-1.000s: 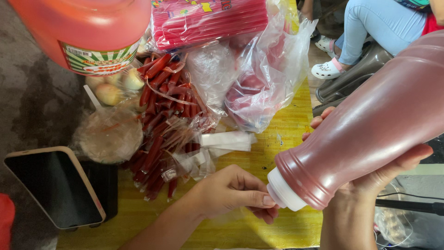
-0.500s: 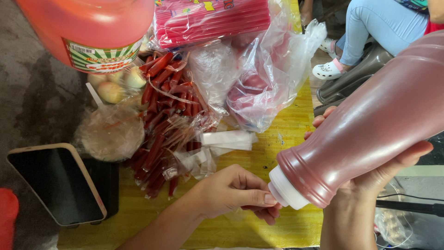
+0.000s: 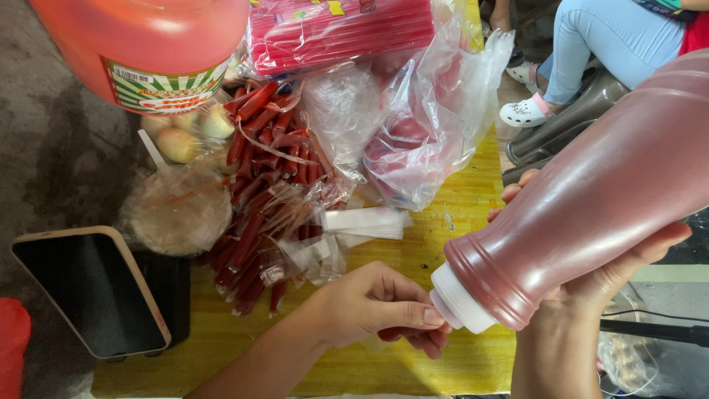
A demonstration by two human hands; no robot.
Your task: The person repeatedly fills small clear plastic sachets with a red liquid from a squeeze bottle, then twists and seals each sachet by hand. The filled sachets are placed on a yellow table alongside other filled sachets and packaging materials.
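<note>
My right hand (image 3: 613, 284) grips a large plastic bottle (image 3: 591, 199) full of dark red liquid, tilted with its white nozzle (image 3: 458, 303) pointing down and left. My left hand (image 3: 369, 307) is pinched right at the nozzle, thumb against fingers. It holds a thin plastic tube (image 3: 402, 336) that shows dark red under the fingers; most of the tube is hidden. Both hands hover over a yellow wooden table (image 3: 443, 236). A pile of filled red plastic tubes (image 3: 258, 214) lies just beyond my left hand.
A big red jar with a striped label (image 3: 148, 44) stands at the back left. A pack of red straws (image 3: 340, 29), crumpled clear bags (image 3: 421, 125), a covered cup (image 3: 177, 210) and a phone (image 3: 88, 292) lie around. A seated person's leg (image 3: 591, 52) is at right.
</note>
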